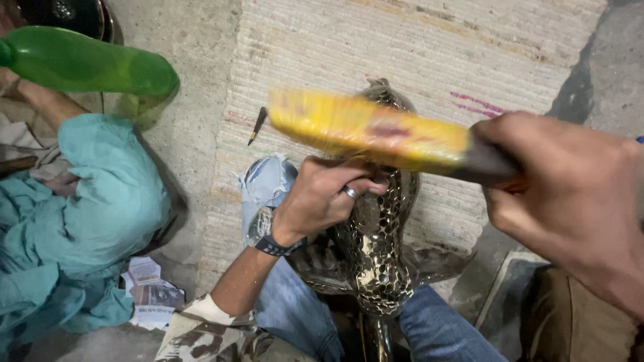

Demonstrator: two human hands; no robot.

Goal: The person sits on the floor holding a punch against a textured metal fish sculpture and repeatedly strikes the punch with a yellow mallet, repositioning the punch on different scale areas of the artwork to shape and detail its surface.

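A shiny brass figure with a dimpled, scale-like surface stands upright between my knees, its top near the woven mat. My left hand, with a ring and a wristwatch, grips the figure's upper part. My right hand holds a yellow brush-like tool by its dark handle. The tool is blurred with motion and lies across the figure's top.
A pale woven mat lies on the concrete floor ahead. A green plastic bottle is at the upper left. A person in teal clothing sits at left, with paper scraps beside. A small dark pointed tool lies on the mat.
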